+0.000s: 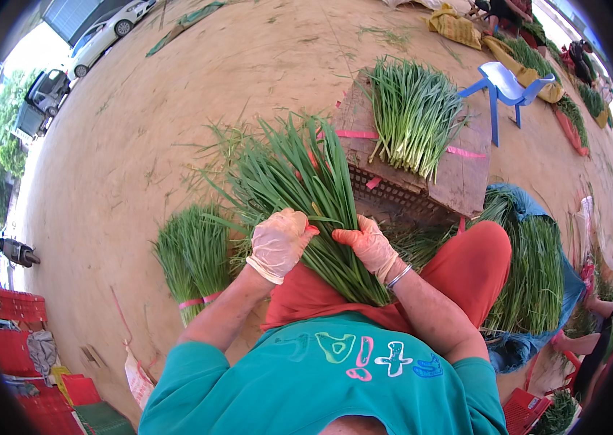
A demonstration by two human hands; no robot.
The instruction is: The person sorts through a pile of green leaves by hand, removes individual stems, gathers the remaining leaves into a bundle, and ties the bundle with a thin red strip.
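Both hands gloved, both on one big bunch of green chives point(306, 196) lying across the lap, leaf tips fanning up and away, cut ends down near the red trousers point(466, 264). Left hand point(281, 243) wraps the bunch from its left side, fingers point(299, 226) curled closed over the stalks. Right hand point(369, 244) grips the bunch from the right side, fingers closed around the stalks too; silver bangle point(398, 276) on that wrist. Hands sit near each other, stalks between them.

Tied bundle of chives point(194, 257) lies on the dirt ground point(147, 145) just left of the left forearm, pink band near its base. Ahead, a board on a dark crate point(393, 199) carries another chive bundle point(413, 116), pink straps lying under it. Large heap of chives point(535, 272) on blue sheet at right. Blue plastic chair point(507, 87) beyond the crate. Red crates point(9, 326) stacked at lower left. Cars far upper left, too small for detail.
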